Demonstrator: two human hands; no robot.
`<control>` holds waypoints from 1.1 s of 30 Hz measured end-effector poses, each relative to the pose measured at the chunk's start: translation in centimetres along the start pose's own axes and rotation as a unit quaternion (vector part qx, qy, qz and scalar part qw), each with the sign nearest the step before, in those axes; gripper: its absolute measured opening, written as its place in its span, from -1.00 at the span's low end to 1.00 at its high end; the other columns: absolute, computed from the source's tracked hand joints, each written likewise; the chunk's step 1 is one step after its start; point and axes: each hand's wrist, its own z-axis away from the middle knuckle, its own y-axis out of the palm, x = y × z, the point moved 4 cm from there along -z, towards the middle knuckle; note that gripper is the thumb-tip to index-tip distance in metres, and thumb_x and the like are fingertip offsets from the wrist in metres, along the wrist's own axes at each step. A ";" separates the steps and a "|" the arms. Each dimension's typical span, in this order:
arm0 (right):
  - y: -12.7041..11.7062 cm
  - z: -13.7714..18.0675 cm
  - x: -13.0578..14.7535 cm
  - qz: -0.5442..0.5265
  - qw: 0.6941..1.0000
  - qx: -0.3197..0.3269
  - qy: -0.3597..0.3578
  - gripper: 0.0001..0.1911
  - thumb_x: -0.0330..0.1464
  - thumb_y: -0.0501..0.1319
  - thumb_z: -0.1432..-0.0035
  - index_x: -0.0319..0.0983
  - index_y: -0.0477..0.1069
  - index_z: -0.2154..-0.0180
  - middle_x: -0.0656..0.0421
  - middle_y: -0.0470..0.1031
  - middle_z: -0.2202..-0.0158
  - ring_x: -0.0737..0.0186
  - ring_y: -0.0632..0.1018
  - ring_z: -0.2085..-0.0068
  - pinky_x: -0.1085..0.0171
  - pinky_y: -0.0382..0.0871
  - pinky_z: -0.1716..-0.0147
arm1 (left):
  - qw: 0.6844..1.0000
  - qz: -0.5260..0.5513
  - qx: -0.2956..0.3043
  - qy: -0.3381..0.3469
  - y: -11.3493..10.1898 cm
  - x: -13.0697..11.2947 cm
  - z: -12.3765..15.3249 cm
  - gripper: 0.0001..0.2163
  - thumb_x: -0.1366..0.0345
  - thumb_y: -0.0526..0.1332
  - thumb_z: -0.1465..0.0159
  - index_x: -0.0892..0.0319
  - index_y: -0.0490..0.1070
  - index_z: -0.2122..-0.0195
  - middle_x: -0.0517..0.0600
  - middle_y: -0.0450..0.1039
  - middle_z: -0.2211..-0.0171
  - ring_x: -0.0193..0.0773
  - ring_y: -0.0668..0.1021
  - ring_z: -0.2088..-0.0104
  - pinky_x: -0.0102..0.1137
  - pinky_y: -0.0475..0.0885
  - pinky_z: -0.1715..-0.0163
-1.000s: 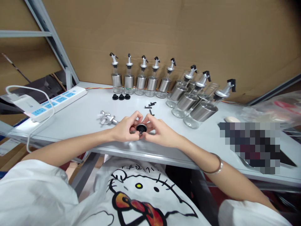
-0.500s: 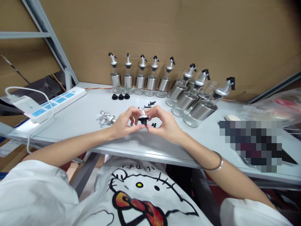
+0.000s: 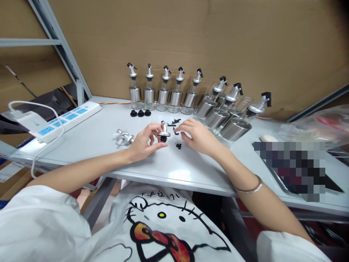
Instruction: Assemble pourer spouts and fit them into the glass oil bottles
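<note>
My left hand [image 3: 147, 143] is closed on a pourer spout [image 3: 164, 134], a silver nozzle and collar above a ribbed black stopper, held upright over the table. My right hand [image 3: 197, 136] hovers to the right with thumb and fingers apart. Its fingertips are close to a small black lever piece [image 3: 176, 131]; whether they touch it I cannot tell. Beyond lie more thin black levers [image 3: 176, 120]. Tiny black plugs [image 3: 179, 146] sit below the right fingertips. Several silver spout pieces [image 3: 124, 137] lie left of my left hand.
Three black stoppers [image 3: 140, 113] lie before a row of glass and steel bottles [image 3: 163, 97] with spouts. Larger-looking bottles [image 3: 236, 128] stand at the right. A power strip [image 3: 68, 118] is at the left, a plastic bag [image 3: 324, 123] at the right. The table's front edge [image 3: 174, 183] is near me.
My right hand has let go of the spout and moved right, toward the small black lever piece. My left hand keeps hold of the spout.
</note>
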 end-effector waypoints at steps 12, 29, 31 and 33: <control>2.5 0.2 -1.6 0.020 0.993 0.120 0.015 -0.75 -0.53 0.08 -0.19 -0.31 0.54 0.26 0.00 0.57 0.26 0.06 0.52 0.15 0.15 0.39 0.10 | 0.994 -0.083 0.074 0.018 0.5 -0.8 0.0 -0.80 0.28 0.18 -0.29 0.17 0.30 0.08 -0.01 0.46 0.22 -0.53 0.39 0.55 -0.55 0.40 0.47; 2.7 0.3 -2.6 0.066 0.986 0.133 0.073 -0.72 -0.54 0.08 -0.21 -0.32 0.47 0.09 -0.05 0.54 0.10 0.02 0.53 0.06 0.11 0.40 0.07 | 0.981 -0.118 0.153 0.005 0.9 -1.5 0.0 -0.85 0.26 0.12 -0.32 0.17 0.31 0.13 -0.05 0.43 0.30 -0.51 0.28 0.62 -0.50 0.33 0.47; 2.3 0.2 -2.2 0.091 0.982 0.142 0.081 -0.78 -0.52 0.10 -0.20 -0.30 0.49 0.18 -0.01 0.55 0.18 0.05 0.54 0.13 0.16 0.40 0.14 | 0.981 -0.121 0.154 0.010 0.9 -1.5 -0.1 -0.85 0.24 0.13 -0.32 0.17 0.31 0.14 -0.07 0.42 0.33 -0.50 0.27 0.62 -0.50 0.32 0.48; 1.9 0.1 -2.0 0.112 0.978 0.146 0.096 -0.84 -0.48 0.14 -0.19 -0.28 0.48 0.22 0.02 0.56 0.22 0.07 0.55 0.18 0.20 0.38 0.22 | 0.980 -0.122 0.160 0.012 1.0 -1.4 -0.1 -0.83 0.21 0.14 -0.32 0.16 0.32 0.15 -0.08 0.40 0.35 -0.50 0.27 0.62 -0.50 0.32 0.47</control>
